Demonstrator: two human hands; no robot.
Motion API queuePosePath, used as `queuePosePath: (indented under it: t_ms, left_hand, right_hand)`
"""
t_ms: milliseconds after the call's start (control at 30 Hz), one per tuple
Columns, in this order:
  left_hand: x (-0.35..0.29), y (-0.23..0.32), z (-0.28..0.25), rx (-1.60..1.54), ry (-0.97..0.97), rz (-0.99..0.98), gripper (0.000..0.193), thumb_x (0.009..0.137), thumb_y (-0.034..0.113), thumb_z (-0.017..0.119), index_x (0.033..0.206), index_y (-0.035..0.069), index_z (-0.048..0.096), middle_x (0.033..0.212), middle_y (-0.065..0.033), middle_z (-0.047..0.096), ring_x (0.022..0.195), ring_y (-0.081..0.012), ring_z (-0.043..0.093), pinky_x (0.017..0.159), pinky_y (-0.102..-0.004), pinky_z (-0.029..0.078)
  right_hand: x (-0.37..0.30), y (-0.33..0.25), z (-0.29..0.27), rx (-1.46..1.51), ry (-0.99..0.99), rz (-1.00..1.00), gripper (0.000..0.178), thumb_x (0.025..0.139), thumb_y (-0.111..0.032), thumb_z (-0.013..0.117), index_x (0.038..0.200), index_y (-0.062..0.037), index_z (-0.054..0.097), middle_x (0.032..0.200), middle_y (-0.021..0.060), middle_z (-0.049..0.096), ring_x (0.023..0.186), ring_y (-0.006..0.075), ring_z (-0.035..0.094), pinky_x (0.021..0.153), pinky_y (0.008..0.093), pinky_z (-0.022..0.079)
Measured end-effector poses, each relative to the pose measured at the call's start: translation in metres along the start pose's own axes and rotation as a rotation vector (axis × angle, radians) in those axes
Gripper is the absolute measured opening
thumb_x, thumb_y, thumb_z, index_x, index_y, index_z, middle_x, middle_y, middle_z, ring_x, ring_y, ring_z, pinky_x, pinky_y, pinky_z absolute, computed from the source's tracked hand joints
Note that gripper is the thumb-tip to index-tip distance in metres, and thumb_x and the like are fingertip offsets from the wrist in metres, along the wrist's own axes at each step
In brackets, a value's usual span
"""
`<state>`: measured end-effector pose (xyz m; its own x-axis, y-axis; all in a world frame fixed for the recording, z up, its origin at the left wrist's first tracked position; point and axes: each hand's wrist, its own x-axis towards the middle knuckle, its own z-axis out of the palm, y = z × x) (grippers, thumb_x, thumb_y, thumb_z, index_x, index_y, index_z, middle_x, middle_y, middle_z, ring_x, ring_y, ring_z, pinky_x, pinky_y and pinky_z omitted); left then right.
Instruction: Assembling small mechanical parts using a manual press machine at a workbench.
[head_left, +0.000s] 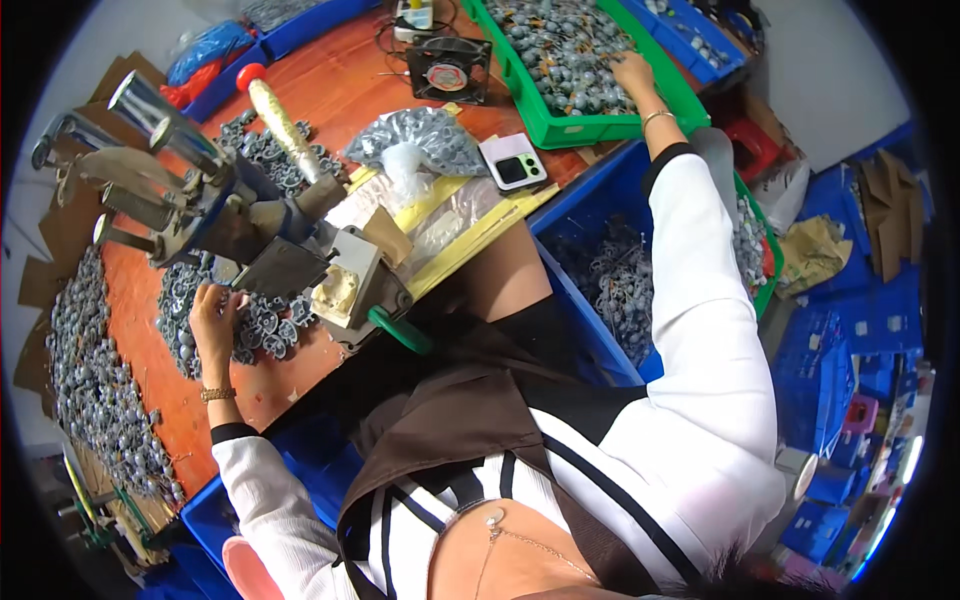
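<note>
Head view. Left hand: fingers bent, gap narrow, at the edge of the grey ring-shaped parts; whether one is held, cannot tell. Just above and right of this grip: lever press with red knob. Well left of it: long heap of small grey pieces. Right hand: fingers lowered onto the round grey parts in a green tray; contents of grip, cannot tell. Left of it: black fan. Lower left: phone.
</note>
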<state>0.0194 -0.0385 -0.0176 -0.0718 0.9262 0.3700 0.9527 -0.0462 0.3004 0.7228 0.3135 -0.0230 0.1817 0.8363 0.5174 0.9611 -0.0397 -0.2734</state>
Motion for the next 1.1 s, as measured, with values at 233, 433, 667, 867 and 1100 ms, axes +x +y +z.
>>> queuePosePath:
  t_ms: [233,433,667,867,1100]
  left_hand:
    - [-0.022,0.005,0.018,-0.906,0.392,-0.357,0.018,0.092,0.011,0.063,0.103,-0.002,0.067,0.091,-0.0046,0.068,0.081,-0.0102,0.064,0.075,-0.0241,0.053]
    - [-0.059,0.116,0.024,-0.92,0.338,-0.305,0.027,0.094,0.001,0.053,0.12,-0.001,0.062,0.145,-0.0102,0.038,0.095,-0.0107,0.06,0.085,-0.024,0.05]
    - [-0.061,0.169,0.05,-0.535,0.338,-0.1,0.028,0.078,-0.001,0.072,0.105,0.005,0.07,0.114,-0.0125,0.061,0.097,-0.021,0.062,0.077,-0.0291,0.051]
    - [-0.044,0.186,0.068,-0.579,0.208,-0.242,0.024,0.076,0.005,0.075,0.1,0.004,0.071,0.096,-0.0083,0.063,0.078,-0.0138,0.058,0.067,-0.0239,0.046]
    - [-0.051,0.176,0.089,-0.813,0.394,-0.243,0.019,0.077,0.002,0.073,0.095,-0.003,0.068,0.094,-0.0121,0.065,0.089,-0.0236,0.059,0.084,-0.0313,0.045]
  right_hand:
    - [0.033,-0.004,-0.002,0.503,0.34,-0.036,0.02,0.086,-0.03,0.064,0.082,-0.012,0.071,0.071,0.0073,0.069,0.062,0.0219,0.065,0.057,0.0349,0.048]
    - [0.046,-0.09,-0.074,0.547,0.518,-0.235,0.024,0.089,-0.029,0.063,0.089,-0.0062,0.071,0.073,0.0017,0.07,0.06,0.0109,0.062,0.056,0.0283,0.047]
    - [0.096,-0.057,-0.092,0.276,0.202,-0.124,0.029,0.088,-0.029,0.06,0.106,-0.0074,0.068,0.092,0.0009,0.073,0.067,0.0117,0.063,0.068,0.0279,0.049]
    - [0.074,-0.103,-0.154,1.269,-0.099,-0.084,0.03,0.095,-0.012,0.054,0.122,0.0027,0.053,0.108,0.0126,0.067,0.074,0.0106,0.059,0.064,0.0203,0.046]
    - [-0.057,-0.153,-0.217,1.619,-0.724,-0.249,0.037,0.097,-0.005,0.047,0.132,0.0062,0.046,0.13,0.018,0.053,0.117,0.0205,0.056,0.097,0.0272,0.047]
